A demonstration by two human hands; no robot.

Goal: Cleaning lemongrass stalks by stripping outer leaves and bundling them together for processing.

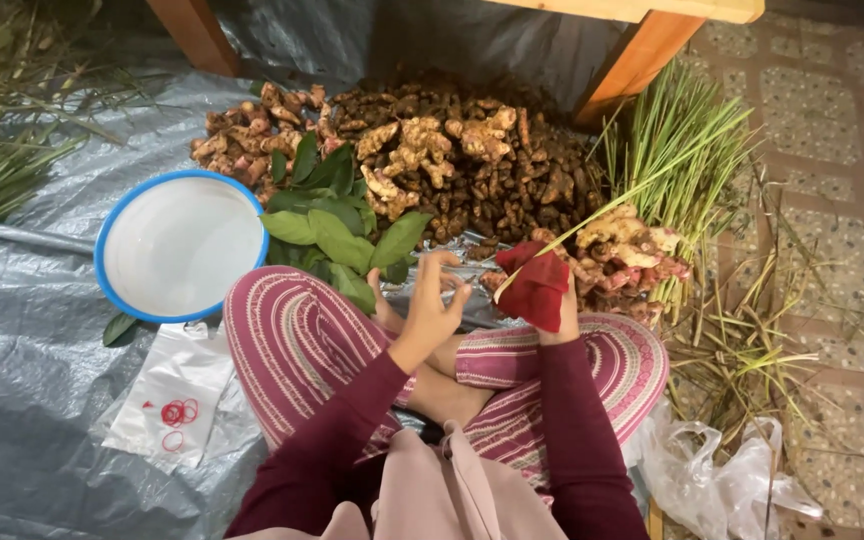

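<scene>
I sit cross-legged on a grey tarp (pixel 32 330) in striped pink trousers. My left hand (pixel 430 305) is raised over my knee, fingers spread, with nothing visible in it. My right hand (pixel 564 318) grips a red wrapped bundle (pixel 536 285); the bundle hides most of the hand. A long green stalk (pixel 642 190) sticks out of the bundle toward the upper right. Green leaves (pixel 337 230) lie just beyond my left hand. Pinkish roots (pixel 632 255) lie just beyond the bundle.
A big heap of brown knobbly roots (pixel 472 160) fills the middle back. A blue-rimmed white bowl (pixel 180 245) sits left. A clear bag with red rubber bands (pixel 177 410) lies near my left knee. Green stalks (pixel 677 140), wooden table legs (pixel 642 55) and plastic bags (pixel 717 470) are right.
</scene>
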